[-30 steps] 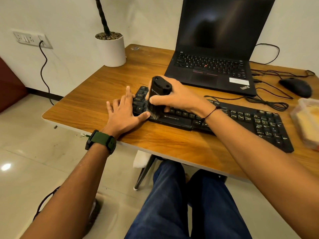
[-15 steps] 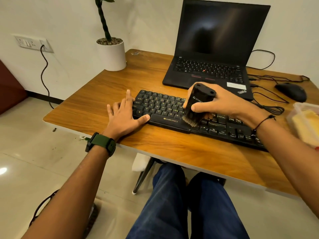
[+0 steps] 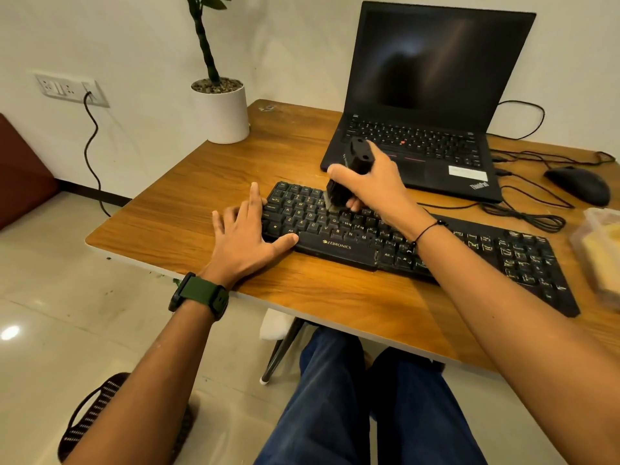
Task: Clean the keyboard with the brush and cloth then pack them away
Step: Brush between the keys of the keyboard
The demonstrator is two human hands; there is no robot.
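At the far left of the counter (image 3: 188, 209) stands a white plant pot (image 3: 221, 110), well clear of the work. Next comes the left hand (image 3: 243, 238), laid flat on the wood with its fingers spread and straight; the thumb lies along the front edge of the keyboard (image 3: 339, 245) and the fingertips touch its left end, which reads as bracing it against sliding. It holds nothing.

Over the left-centre keys, the right hand (image 3: 372, 182) grips the brush (image 3: 349, 176), fingers and thumb curled round its black body (the pale bristles point down and meet the upper letter rows). The brush tilts a little, its top leaning toward the open laptop (image 3: 426, 105) behind.

So the step in hand looks like the brushing stage, and an early part of it, to judge from the brush's place near the left end: the long stretch of keys to the right lies ahead.

The next move probably calls for dragging the bristles along the rows toward the right end, with the left hand kept planted. At the right sit the cables (image 3: 523, 213), a mouse (image 3: 578, 184) and, at the frame edge, a clear plastic box (image 3: 600, 253) with something yellow inside, possibly the cloth, though I cannot tell. Wiping and packing away are not yet begun.
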